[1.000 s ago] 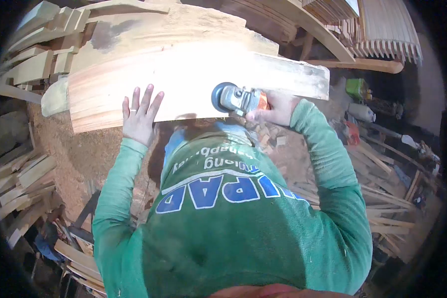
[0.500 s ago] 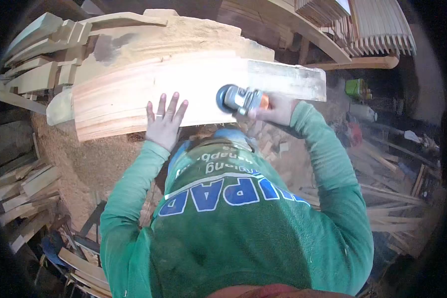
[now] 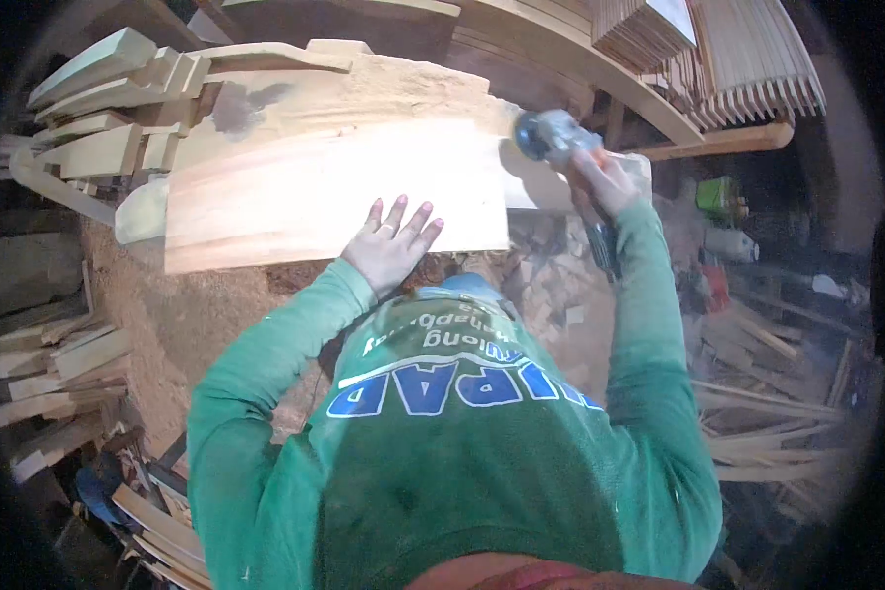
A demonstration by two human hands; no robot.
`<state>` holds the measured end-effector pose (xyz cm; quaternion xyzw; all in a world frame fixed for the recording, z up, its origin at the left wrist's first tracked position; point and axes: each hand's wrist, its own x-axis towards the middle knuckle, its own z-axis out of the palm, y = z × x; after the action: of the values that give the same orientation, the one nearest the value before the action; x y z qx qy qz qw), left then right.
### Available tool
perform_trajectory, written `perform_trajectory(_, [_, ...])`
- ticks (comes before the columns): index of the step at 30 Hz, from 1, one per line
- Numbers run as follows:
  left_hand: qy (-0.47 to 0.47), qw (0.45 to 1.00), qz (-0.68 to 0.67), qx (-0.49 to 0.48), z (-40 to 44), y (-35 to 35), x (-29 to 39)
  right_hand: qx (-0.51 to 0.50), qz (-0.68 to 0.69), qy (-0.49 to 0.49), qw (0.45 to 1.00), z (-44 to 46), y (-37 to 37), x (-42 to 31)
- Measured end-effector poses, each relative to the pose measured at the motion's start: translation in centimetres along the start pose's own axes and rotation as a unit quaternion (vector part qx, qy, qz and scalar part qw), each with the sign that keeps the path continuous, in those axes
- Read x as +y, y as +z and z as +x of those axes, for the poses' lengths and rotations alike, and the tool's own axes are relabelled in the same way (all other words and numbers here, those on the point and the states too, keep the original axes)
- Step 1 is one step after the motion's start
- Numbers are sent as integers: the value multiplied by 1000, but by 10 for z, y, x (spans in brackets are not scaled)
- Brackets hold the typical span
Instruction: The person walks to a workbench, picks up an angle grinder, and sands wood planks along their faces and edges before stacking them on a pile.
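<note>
A wide pale board (image 3: 256,211) lies across a dusty bench (image 3: 403,87), its middle washed out by bright light. Near the board's front edge, my left hand (image 3: 393,246) rests flat with its fingers spread and a ring on one of them. My right hand (image 3: 605,180) grips an angle grinder (image 3: 558,136) by its body. The round disc of the grinder points left, raised beyond the board's right end, above the bench's right part. A dark shadow shows just below the disc.
Cut wood pieces (image 3: 118,152) are stacked at the back left. Slatted wooden parts (image 3: 747,59) stand at the back right. A green container (image 3: 718,197) is at the right. Offcuts (image 3: 767,433) litter the lower right, with more lumber (image 3: 64,364) at the left.
The grinder in my right hand has moved from over the board up and to the right. My left hand has slid right along the board. The board's right end now shows clearly.
</note>
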<state>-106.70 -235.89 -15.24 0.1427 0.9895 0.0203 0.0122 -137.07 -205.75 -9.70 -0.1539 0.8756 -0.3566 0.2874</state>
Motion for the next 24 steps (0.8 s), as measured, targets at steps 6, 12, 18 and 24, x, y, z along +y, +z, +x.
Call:
perform_trajectory(6, [-93, 983, -23, 156, -5, -113, -78, 90, 188, -21, 978, -84, -13, 29])
perform_trajectory(12, [-214, 972, 68, 70, 43, -141, -168, 59, 218, 31, 974, -129, -2, 36])
perform_trajectory(18, [-283, 948, -105, -100, 66, -129, -168, -17, 189, 18, 982, -142, 18, 8])
perform_trajectory(24, [-211, 976, -52, 14, 56, -31, -172, -95, 119, -37, 988, -125, 58, -38])
